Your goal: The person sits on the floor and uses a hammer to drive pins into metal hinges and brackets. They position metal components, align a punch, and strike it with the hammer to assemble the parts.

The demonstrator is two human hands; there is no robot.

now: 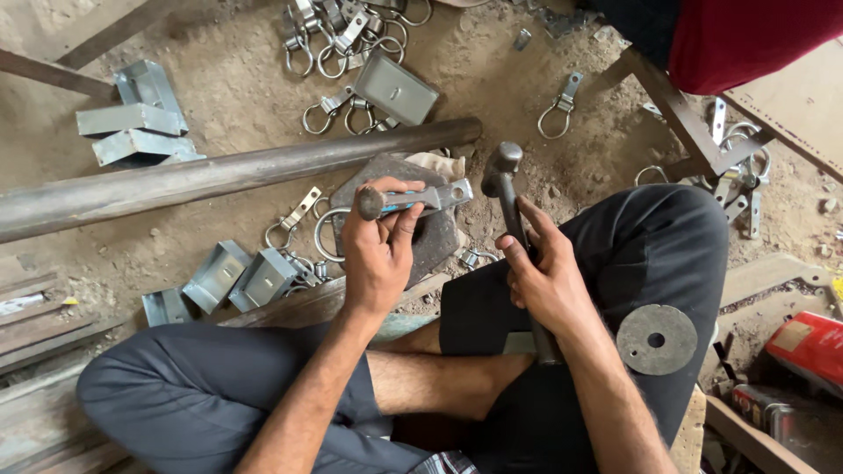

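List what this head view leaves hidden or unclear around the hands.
- Punch: its shaft is wrapped by the left hand; the tip is not clear.
- Hammer: the right hand and forearm cover its handle.
- Block: largely behind the left hand.
- Pipe: cut off at the left edge.
- Disc: what holds it on the knee cannot be told.

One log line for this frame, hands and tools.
left hand: grips punch on metal strap | right hand: holds hammer raised
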